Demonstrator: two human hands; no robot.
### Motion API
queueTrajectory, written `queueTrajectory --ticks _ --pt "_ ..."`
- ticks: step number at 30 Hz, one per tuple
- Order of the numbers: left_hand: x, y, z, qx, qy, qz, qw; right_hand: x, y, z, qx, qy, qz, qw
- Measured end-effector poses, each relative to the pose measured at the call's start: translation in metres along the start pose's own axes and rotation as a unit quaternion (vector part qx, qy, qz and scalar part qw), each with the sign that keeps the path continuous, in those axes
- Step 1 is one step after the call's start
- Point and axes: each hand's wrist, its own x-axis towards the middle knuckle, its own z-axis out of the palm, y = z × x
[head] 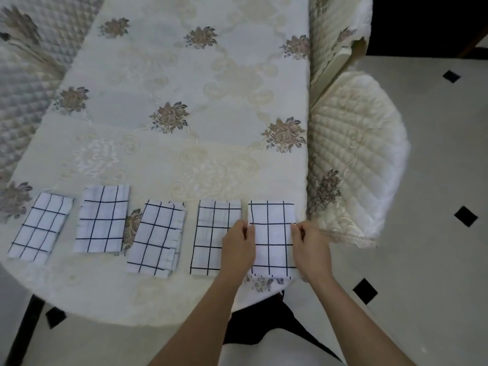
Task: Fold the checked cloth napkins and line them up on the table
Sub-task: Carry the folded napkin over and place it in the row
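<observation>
Several folded white napkins with a black check lie in a row along the table's near edge. The rightmost napkin [273, 233] lies flat between my hands. My left hand [239, 249] pinches its left edge, and my right hand [310, 249] pinches its right edge. To the left of it lie the other folded napkins: one [208, 239] partly under my left hand, one [157, 236] with slightly uneven layers, one [103, 219] set a little farther back, and the leftmost one [39, 229] turned at an angle.
The table wears a cream tablecloth [184, 101] with embroidered flowers. A quilted chair [356, 154] stands close to the table's right edge and another quilted chair [23, 75] at the far left. A pale tiled floor [422, 260] with black diamonds lies to the right.
</observation>
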Motion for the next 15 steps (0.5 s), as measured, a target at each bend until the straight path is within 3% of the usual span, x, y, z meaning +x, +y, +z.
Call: queueTrajectory --ticks 15 --pt "0.017 -0.003 -0.005 0.091 -0.005 0.004 0.996 0.009 -0.003 0.009 -0.048 -0.002 0.043 0.998"
